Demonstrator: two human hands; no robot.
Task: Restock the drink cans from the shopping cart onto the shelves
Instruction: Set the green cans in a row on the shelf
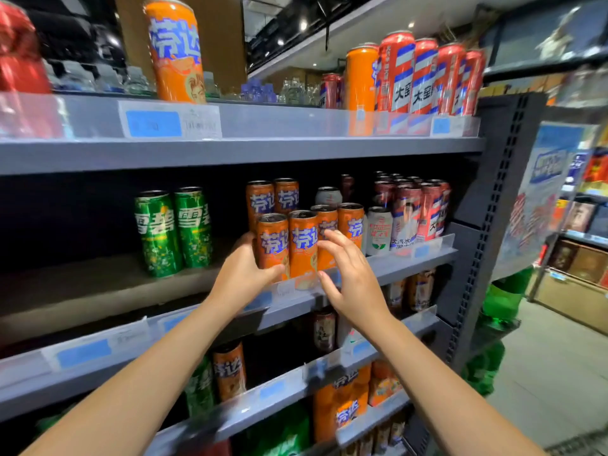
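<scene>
Orange can [272, 245] at middle shelf [411, 261] front: left hand [241, 274] grip wrapped around it; right hand [352, 278] grip wide, fingers spread, touching neighbouring orange cans [312, 241].

Cans [304, 245] on mid shelf [411, 261].

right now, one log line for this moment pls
stage: placing | left hand: gripping front-left tall orange drink can | right hand: open, beside neighbouring orange can | place: grey metal middle shelf | cart: not in view
</scene>
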